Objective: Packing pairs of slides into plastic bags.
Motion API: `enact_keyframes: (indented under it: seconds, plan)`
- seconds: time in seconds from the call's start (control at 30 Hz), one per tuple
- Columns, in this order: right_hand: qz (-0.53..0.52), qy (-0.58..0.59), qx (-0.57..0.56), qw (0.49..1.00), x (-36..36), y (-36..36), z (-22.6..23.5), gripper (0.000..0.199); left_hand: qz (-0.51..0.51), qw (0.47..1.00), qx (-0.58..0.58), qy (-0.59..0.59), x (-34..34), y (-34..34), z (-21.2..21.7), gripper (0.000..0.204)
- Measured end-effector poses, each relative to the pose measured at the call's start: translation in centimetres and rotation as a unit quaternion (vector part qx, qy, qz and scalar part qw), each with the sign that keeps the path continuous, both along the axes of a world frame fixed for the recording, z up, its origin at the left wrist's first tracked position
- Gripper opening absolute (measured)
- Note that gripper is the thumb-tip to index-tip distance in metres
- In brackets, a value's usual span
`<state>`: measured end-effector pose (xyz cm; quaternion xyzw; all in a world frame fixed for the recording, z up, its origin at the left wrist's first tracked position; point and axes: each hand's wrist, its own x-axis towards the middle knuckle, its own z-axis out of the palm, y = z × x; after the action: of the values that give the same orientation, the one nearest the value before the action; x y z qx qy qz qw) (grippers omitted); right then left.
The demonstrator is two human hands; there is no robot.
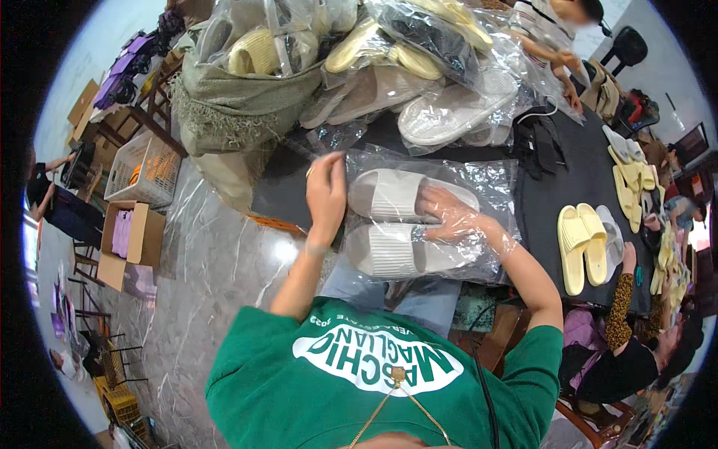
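Note:
In front of me a pair of white ribbed slippers [394, 249] lies side by side in a clear plastic bag [497, 191] on the dark tabletop. My right hand [451, 215] reaches in from the right with fingers spread over the inner ends of the slippers. Shiny film shows over that wrist, so the hand seems to be inside the bag. At the bag's left edge is my left hand [327, 196], its fingers drawn together at the film's corner; the fingertips are partly hidden.
Bagged slippers [456, 112] are heaped beyond, beside a greenish sack [239, 112]. Yellow slippers [583, 247] lie on the dark table [535, 217] to the right, near a co-worker's patterned sleeve [621, 307]. At left stand a white crate [146, 170] and a cardboard box [146, 243].

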<state>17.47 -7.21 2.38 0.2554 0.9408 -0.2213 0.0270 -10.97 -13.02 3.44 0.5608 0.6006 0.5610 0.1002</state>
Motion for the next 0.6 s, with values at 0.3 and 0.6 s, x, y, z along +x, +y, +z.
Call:
enact_keyframes:
  seconds: [0.3,0.6]
  plan:
    - [-0.063,0.053,0.05,0.995,-3.9,-0.9,-1.5,0.065,-0.092,0.986,-0.121,0.075,1.2,-3.2,-6.5,0.052]
    - [-0.226,0.017,-0.029,0.974,-1.1,-3.0,0.4,0.06,-0.056,0.994,-0.062,0.065,1.6,-3.8,-6.0,0.052]
